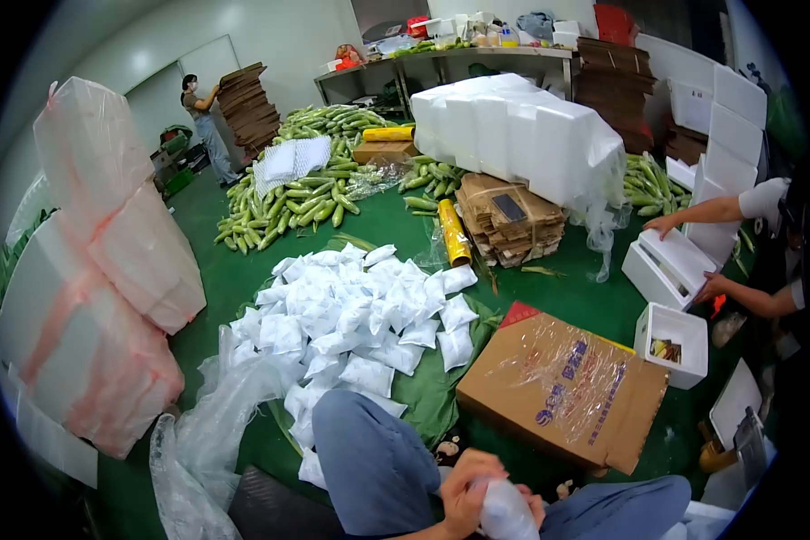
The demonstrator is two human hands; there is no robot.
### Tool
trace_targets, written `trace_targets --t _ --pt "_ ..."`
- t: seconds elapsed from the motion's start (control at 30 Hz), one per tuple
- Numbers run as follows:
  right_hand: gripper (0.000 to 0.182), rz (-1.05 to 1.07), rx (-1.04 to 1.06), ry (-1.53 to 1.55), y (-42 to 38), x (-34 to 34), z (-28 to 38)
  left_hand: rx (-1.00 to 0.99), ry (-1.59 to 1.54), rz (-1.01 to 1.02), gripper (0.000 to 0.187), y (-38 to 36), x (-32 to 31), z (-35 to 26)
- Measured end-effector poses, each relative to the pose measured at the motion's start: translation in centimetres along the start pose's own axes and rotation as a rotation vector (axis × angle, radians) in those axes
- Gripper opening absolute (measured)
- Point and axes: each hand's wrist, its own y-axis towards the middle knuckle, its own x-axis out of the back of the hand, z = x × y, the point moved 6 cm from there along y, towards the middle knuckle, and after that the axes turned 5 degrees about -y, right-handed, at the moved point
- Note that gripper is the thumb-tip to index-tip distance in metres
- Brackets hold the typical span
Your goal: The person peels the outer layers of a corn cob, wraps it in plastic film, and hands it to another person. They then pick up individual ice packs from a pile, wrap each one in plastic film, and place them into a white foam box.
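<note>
At the bottom of the head view, between my bent knees, my left hand (468, 490) curls its fingers round the top of a whitish, rounded bundle (502, 513) that looks wrapped in thin plastic; its contents I cannot make out. My right hand (535, 506) grips the same bundle from the other side, its fingers partly hidden behind it. Beyond my knees, a heap of white pillow-shaped packs (351, 315) lies on a green sheet (436, 387). A taped brown carton (558, 387) stands to the right of the heap.
A co-worker's hands (715, 286) hold a white foam box (661, 274) at the right; an open foam box (650, 360) stands below. Left are plastic-wrapped foam stacks (108, 333). Behind lie long green vegetables (288, 207), a yellow roll (454, 232) and flattened cardboard (504, 234). Another person (209, 135) stands far left.
</note>
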Motion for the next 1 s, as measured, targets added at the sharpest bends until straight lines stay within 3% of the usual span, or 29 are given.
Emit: trace_targets --t 0.07,0.1,0.13,0.2,0.27,0.3,0.33,0.4,0.53,0.6,0.63,0.67,0.73,0.83,0.9,0.93,0.97,1.0 --pt "0.027 0.005 0.071 -0.126 -3.5 -4.6 7.7 0.391 -0.091 0.148 0.025 0.3 0.0 3.9" --pt "0.037 -0.013 0.293 -0.596 -5.0 -6.8 11.5 0.582 -0.171 0.156 0.025 0.2 0.0 5.8" --pt "0.035 -0.148 0.101 -0.006 -3.5 -4.9 6.9 0.603 -0.049 0.175 0.038 0.6 -0.3 6.1" --pt "0.038 0.033 -0.031 -0.024 -5.0 -8.0 11.2 0.644 -0.24 0.222 0.026 0.1 -0.8 8.1" --pt "0.043 0.069 -0.439 0.239 -6.6 -8.3 9.8 0.664 -0.108 0.295 0.027 -0.4 -1.6 8.2" --pt "0.051 0.198 -0.387 0.194 -7.0 -7.2 7.6 0.613 0.048 0.275 0.027 -1.0 -2.0 8.0" --pt "0.073 0.336 -0.368 0.222 -8.6 -8.0 11.3 0.549 0.029 0.339 0.032 -0.5 -3.5 6.6" --pt "0.076 0.412 -0.298 0.2 -9.3 -6.3 12.9 0.245 0.028 0.54 0.043 -1.5 -6.8 3.9" --pt "0.086 0.456 0.05 -0.193 -11.2 -3.5 17.8 0.148 0.0 0.823 0.055 -4.7 -10.3 -0.3" --pt "0.096 0.457 0.158 -0.16 -13.2 -3.6 19.4 0.026 -0.138 0.776 0.06 -5.1 -11.8 -3.0" --pt "0.101 0.441 0.248 -0.176 -13.9 -3.6 19.4 0.009 -0.157 0.923 0.062 -5.9 -13.4 -4.7" --pt "0.09 0.392 0.313 -0.289 -14.7 -3.0 19.8 0.058 -0.123 1.258 0.061 -6.9 -15.0 -6.2" --pt "0.072 0.395 0.208 -0.156 -16.3 -2.1 20.0 -0.006 -0.047 1.67 0.058 -9.0 -17.9 -7.5" --pt "0.057 0.042 0.186 -0.062 -18.4 2.9 20.0 -0.079 -0.161 1.797 0.061 -13.3 -22.0 -7.0" --pt "0.081 -0.317 0.387 -0.347 -22.0 6.6 22.8 -0.089 -0.353 1.859 0.072 -16.8 -23.4 -8.9" --pt "0.093 -0.568 0.584 -0.728 -24.9 8.2 26.0 -0.035 -0.466 1.841 0.076 -18.3 -23.7 -9.4" --pt "0.097 -0.642 0.498 -0.536 -26.7 10.5 24.4 0.142 -0.588 1.839 0.078 -21.1 -23.1 -9.8" --pt "0.1 -0.729 0.278 -0.505 -29.3 11.2 26.4 0.327 -0.708 1.817 0.08 -22.9 -22.4 -9.6"
